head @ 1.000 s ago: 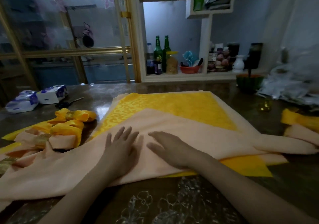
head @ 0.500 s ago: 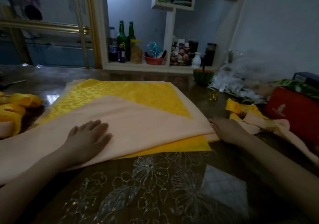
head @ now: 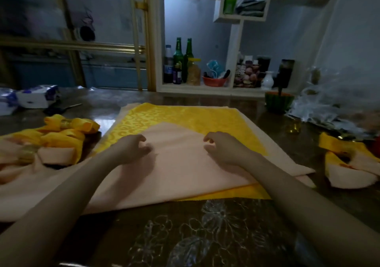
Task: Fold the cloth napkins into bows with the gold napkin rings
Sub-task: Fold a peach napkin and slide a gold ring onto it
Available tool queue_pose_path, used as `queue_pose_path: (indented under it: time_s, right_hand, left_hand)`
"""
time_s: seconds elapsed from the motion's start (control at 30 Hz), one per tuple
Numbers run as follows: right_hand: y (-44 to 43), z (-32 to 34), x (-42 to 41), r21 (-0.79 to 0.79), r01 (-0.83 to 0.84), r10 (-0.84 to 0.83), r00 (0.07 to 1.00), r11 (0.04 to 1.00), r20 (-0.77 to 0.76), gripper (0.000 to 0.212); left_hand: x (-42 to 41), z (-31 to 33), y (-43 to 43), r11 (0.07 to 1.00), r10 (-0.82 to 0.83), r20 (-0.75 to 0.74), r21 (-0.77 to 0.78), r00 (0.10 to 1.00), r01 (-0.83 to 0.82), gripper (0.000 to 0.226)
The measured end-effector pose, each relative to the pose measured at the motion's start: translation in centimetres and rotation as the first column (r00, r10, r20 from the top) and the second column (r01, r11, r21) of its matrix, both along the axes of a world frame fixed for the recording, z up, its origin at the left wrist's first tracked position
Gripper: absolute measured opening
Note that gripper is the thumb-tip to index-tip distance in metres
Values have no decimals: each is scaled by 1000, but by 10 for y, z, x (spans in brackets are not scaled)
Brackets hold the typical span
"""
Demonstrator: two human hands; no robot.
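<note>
A peach napkin [head: 185,170] lies folded over a yellow patterned napkin [head: 185,114] on the table, on top of a stack of cloths. My left hand [head: 131,149] and my right hand [head: 222,147] sit side by side near the peach napkin's upper edge. The fingers and thumb of both are curled down and pinch its cloth. At the left lie finished bows: a yellow bow [head: 74,127] with a gold ring [head: 65,124], and a peach bow [head: 55,155] with a gold ring [head: 28,153]. A loose small gold ring [head: 294,126] stands at the right.
More yellow and peach napkin pieces [head: 349,164] lie at the right edge. Tissue packs [head: 35,97] and scissors [head: 63,107] are at the back left. A green bowl [head: 278,101] and crumpled plastic [head: 329,106] sit at the back right. Behind the table is a shelf with bottles [head: 181,61].
My right hand came back from the stack's right edge to the top of the peach napkin. My left hand moved up the cloth. Both went from flat to curled.
</note>
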State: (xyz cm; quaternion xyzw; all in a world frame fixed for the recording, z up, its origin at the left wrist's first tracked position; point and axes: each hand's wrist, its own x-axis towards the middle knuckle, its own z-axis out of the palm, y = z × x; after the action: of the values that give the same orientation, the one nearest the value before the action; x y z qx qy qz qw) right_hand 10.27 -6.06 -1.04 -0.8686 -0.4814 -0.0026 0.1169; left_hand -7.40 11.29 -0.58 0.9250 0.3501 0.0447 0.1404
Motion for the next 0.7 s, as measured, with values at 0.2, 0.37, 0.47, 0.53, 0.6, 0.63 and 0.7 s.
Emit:
queue_pose_path:
  time_s: [0.2, 0.37, 0.47, 0.53, 0.6, 0.63, 0.7]
  right_hand:
    - [79, -11, -11, 73, 30, -18, 987, 997, -158, 42]
    - [120, -12, 6, 0, 172, -170, 977, 985, -130, 51]
    - [127, -7, 21, -81, 210, -219, 968, 974, -124, 64]
    - [128, 3, 33, -86, 199, -213, 955, 976, -206, 65]
    - [127, 11, 39, -97, 169, -191, 933, 981, -305, 58]
    - [128, 13, 41, -106, 164, -190, 920, 981, -343, 54]
    - [126, 15, 42, -118, 155, -189, 907, 981, -376, 49]
  left_hand:
    - [8, 36, 33, 997, 76, -239, -9, 968, -81, 54]
    - [51, 26, 59, 998, 69, -75, -5, 995, -70, 53]
    - [80, 5, 75, 991, 103, -48, -79, 994, -106, 59]
    - [92, 3, 85, 981, 137, -97, -125, 986, -149, 59]
    - [99, 8, 89, 955, 138, -148, -243, 979, -172, 56]
    - [103, 9, 91, 943, 126, -157, -288, 980, -167, 54]
    - [105, 11, 93, 921, 127, -125, -353, 984, -164, 52]
